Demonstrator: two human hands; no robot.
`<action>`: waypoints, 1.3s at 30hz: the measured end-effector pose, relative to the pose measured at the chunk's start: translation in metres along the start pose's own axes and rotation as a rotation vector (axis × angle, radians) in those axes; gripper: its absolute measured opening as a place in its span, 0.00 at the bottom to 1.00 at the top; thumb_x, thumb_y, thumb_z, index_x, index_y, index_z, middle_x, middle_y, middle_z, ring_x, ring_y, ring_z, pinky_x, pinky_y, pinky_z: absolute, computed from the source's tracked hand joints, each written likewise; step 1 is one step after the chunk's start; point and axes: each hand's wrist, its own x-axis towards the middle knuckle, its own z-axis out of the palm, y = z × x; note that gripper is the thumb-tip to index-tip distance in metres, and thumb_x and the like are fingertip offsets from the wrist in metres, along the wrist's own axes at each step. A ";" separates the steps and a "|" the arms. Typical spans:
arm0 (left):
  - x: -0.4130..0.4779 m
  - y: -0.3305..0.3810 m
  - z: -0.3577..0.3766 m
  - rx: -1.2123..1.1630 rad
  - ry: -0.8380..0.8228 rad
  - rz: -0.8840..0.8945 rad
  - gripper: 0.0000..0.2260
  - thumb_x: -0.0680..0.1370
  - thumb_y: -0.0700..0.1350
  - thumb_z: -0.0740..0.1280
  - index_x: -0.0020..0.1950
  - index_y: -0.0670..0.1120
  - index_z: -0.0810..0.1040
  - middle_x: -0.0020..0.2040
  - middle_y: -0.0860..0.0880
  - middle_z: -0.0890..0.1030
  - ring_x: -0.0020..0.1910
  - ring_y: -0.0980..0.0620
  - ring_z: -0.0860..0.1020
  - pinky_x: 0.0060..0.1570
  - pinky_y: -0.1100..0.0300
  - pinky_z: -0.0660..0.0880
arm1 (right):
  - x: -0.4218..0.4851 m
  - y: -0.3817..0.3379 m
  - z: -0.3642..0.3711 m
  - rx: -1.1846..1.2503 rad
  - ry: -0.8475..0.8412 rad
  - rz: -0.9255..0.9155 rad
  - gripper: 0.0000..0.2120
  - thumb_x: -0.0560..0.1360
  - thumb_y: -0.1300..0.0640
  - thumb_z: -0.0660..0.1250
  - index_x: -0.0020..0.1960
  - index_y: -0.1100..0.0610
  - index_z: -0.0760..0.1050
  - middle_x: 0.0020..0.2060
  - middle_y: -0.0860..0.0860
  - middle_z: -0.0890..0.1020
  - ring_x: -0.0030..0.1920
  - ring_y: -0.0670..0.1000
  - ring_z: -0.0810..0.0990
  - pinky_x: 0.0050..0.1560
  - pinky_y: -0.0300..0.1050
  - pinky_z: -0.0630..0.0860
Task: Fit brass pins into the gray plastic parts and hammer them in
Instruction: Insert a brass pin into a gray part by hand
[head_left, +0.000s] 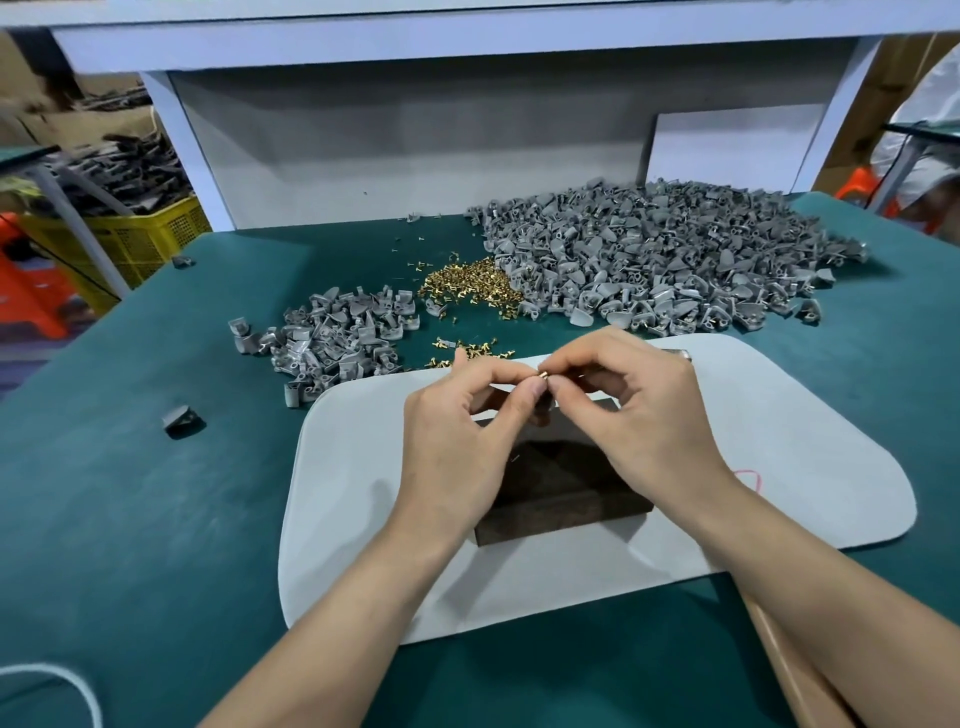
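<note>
My left hand (462, 431) and my right hand (644, 415) meet fingertip to fingertip above a dark block (561, 488) on a white mat (363, 493). A brass pin (543, 373) shows between the fingertips, and my right hand pinches it. Just below it, my left hand pinches a small gray plastic part (543, 404), mostly hidden by the fingers. A big heap of gray parts (649, 254) lies at the back right and a smaller heap (332, 338) at the left. Between the two heaps lies a pile of brass pins (467, 286).
A few loose pins (467, 351) lie by the mat's far edge. A wooden handle (774, 644) runs under my right forearm. Single gray parts (179, 418) lie on the green table (130, 519). A yellow crate (135, 236) stands beyond the table's left edge.
</note>
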 end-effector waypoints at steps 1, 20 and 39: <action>0.001 0.000 -0.001 -0.004 -0.002 0.000 0.03 0.75 0.40 0.70 0.43 0.47 0.82 0.36 0.52 0.83 0.34 0.58 0.81 0.40 0.67 0.75 | 0.000 0.000 0.000 0.021 -0.013 0.016 0.08 0.70 0.60 0.69 0.44 0.47 0.79 0.40 0.40 0.80 0.43 0.47 0.81 0.46 0.46 0.80; 0.008 0.003 -0.007 -0.171 -0.098 -0.186 0.13 0.74 0.36 0.70 0.54 0.51 0.81 0.49 0.51 0.84 0.50 0.53 0.82 0.56 0.58 0.77 | 0.000 0.002 0.000 0.048 -0.019 0.124 0.02 0.68 0.56 0.68 0.39 0.49 0.78 0.37 0.45 0.82 0.40 0.49 0.82 0.43 0.56 0.79; 0.005 0.003 -0.004 -0.124 0.018 -0.165 0.05 0.73 0.41 0.71 0.46 0.50 0.84 0.39 0.55 0.84 0.31 0.62 0.75 0.35 0.66 0.71 | -0.005 -0.002 0.008 0.115 -0.045 0.143 0.04 0.67 0.60 0.68 0.37 0.52 0.74 0.37 0.50 0.81 0.40 0.54 0.82 0.43 0.59 0.78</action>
